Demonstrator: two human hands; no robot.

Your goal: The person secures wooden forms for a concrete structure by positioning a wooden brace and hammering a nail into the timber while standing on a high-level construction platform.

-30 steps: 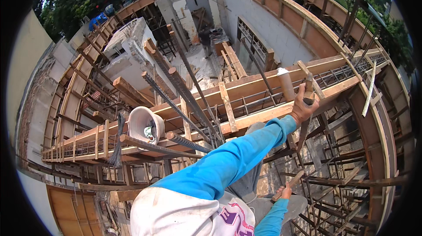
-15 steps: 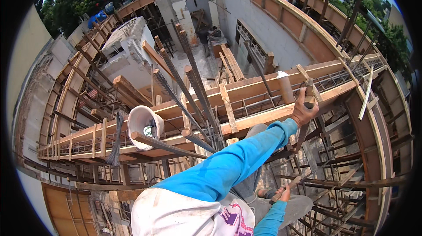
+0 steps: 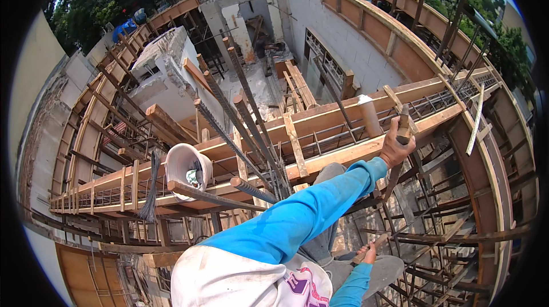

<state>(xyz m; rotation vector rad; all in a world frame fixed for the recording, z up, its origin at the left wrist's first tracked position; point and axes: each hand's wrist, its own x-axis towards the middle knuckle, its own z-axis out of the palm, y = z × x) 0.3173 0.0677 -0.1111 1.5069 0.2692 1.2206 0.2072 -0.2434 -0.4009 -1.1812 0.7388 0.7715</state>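
While the L hand (image 3: pixel 396 148) is clasped round a dark-brown piece (image 3: pixel 405 119) at the formwork edge, the R hand (image 3: pixel 366 254) has its fingers curled round a wooden stick (image 3: pixel 380 242) lower down. Brown piece sits btwn L fingers and thumb: fingers run up its left side, thumb lies across lower/near side, upper end pokes up past the fingertips. Exact kind unclear; can't tell how far down it goes, b/c the hand hides part. Stick lies across the R palm, free end sticking out up-right beyond thumb + fingers; other end only partly visible. Hands are well apart, L the higher one, nr the long front plank (image 3: pixel 357 150).

Brownish bottle (image 3: pixel 370 118) w/ white top stands just left of the brown piece, close to L fingertips, not touched. Wood crosspiece (image 3: pixel 294 135) spans the trough farther left, w/ rebar cage (image 3: pixel 323 143) inside. Thick upright rebar (image 3: pixel 221 128) rises left of the L arm, tilted. Pale bucket (image 3: pixel 180 161), tipped toward viewer, is on the formwork, sm. items inside too blurry to ID; wire bundle (image 3: pixel 150 192) hangs just left of it. Blue sleeve (image 3: pixel 309 207) covers L arm to wrist; grey trouser leg (image 3: pixel 389 272) below/beside R hand.
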